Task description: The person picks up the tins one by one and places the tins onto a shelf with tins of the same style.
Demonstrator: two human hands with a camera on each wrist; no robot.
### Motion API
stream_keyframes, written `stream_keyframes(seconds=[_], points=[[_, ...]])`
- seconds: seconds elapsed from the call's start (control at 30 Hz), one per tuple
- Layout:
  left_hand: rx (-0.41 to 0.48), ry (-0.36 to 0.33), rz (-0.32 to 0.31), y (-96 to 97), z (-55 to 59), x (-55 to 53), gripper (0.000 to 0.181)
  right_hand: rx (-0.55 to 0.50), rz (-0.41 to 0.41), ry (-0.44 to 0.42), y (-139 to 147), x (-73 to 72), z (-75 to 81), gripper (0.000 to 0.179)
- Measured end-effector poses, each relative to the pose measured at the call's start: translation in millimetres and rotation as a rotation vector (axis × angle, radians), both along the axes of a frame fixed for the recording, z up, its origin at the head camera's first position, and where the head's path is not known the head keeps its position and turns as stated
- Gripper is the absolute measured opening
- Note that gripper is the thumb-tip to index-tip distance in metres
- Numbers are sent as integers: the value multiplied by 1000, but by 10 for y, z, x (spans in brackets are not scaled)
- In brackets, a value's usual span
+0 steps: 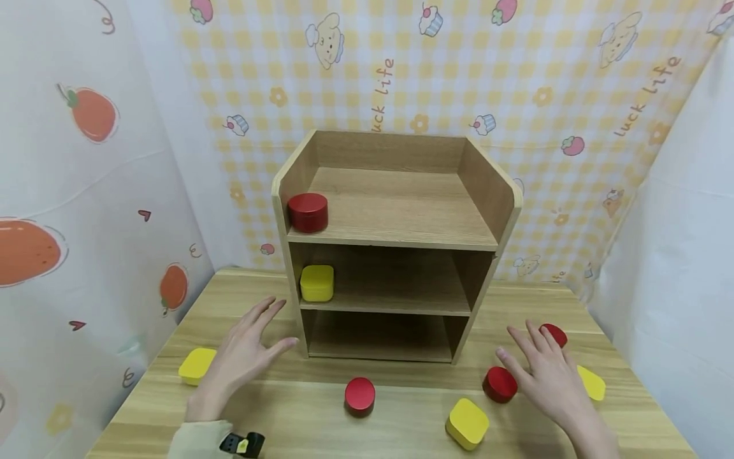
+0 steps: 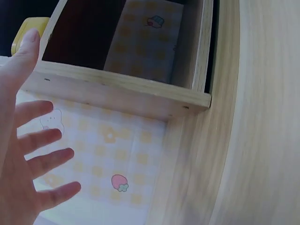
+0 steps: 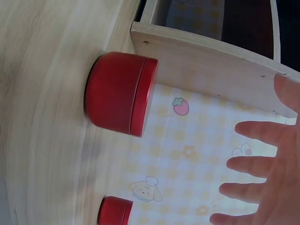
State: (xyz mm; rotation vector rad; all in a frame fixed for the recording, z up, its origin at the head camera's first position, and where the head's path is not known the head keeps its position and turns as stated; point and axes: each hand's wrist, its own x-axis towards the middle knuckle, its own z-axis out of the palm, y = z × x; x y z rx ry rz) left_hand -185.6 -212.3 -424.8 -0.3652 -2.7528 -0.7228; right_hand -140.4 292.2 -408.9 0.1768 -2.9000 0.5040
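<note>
My left hand [image 1: 243, 354] is spread in the air beside the lower left of a wooden shelf unit [image 1: 395, 243], holding nothing. Behind its wrist, a yellow square tin [image 1: 197, 365] lies on the table. My right hand [image 1: 547, 379] hovers with fingers apart over the table's right side, also holding nothing. Close to its thumb stands a red round tin [image 1: 500, 384]; a second red tin [image 1: 554, 335] and a yellow tin [image 1: 592, 383] are partly hidden behind that hand. In the right wrist view, the nearer red tin [image 3: 117, 93] is apart from the fingers [image 3: 258, 133].
A red tin [image 1: 308, 212] sits at the left end of the top shelf, and a yellow tin [image 1: 317, 283] at the left of the middle shelf. Another red tin [image 1: 360, 396] and a yellow one [image 1: 467, 423] stand on the front table. Patterned cloth [image 1: 367, 76] hangs behind.
</note>
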Motion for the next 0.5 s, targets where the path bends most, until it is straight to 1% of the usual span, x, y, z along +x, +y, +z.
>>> stream_keyframes(seconds=[0.23,0.33,0.5], points=[[51,31,-9,44,15,-7,74,11,21,26,-76,9,-14,66],[84,58,-16,72,15,-9,69,13,31,45,-105,19,-21,65],[135,94,-26,117,8,-31,61,10,65,118,-154,22,-39,55]])
